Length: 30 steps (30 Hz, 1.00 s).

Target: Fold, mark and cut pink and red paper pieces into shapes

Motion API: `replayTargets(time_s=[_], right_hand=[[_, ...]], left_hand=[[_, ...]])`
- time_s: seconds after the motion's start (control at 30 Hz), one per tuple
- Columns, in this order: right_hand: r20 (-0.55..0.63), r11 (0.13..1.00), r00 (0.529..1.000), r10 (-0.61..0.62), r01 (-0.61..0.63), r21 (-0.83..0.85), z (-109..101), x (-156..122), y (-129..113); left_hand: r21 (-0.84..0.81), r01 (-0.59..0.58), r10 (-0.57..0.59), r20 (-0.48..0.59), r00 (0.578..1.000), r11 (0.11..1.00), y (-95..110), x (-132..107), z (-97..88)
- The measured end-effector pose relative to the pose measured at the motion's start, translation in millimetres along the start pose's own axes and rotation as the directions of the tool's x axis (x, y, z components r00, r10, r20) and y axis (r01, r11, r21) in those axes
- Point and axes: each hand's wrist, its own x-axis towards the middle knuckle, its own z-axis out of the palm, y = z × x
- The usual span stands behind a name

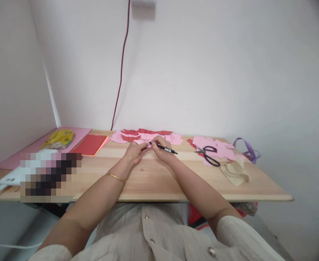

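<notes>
My right hand (160,149) is closed round a black pen (166,149), with its tip end toward my left hand. My left hand (135,151) pinches a small piece of pink paper (140,143) at the middle of the table's far side. Both hands are close together over this paper, and the fingers partly hide it. Just behind them lie red paper cutouts (130,138) and pink paper cutouts (177,138) with jagged edges. Any marks on the held paper are too small to make out.
Scissors (207,154) with black handles lie on the right beside pink paper scraps (224,149), crumpled tan paper (235,172) and a purple ribbon (248,146). At left are a red paper stack (90,145), a yellow packet (60,138) and a white device (11,177) with a cable.
</notes>
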Motion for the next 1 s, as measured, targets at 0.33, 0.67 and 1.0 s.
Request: replayTargets(time_s=[0.33,0.67,1.0], right_hand=[[0.011,0.999,0.999,-0.037,0.037,0.012,-1.7,-0.4,-1.7],[0.012,0.999,0.999,-0.049,0.049,0.019,-0.7,-0.7,1.7],[0.006,0.999,0.999,-0.038,0.038,0.014,-1.2,0.1,1.3]], left_hand=[[-0.005,-0.003,0.003,-0.021,1.0,1.0,-0.8,-0.9,1.1],[0.001,0.0,0.0,-0.007,1.0,1.0,0.7,-1.0,1.4],[-0.005,-0.002,0.001,-0.017,1.0,1.0,0.0,-1.3,1.1]])
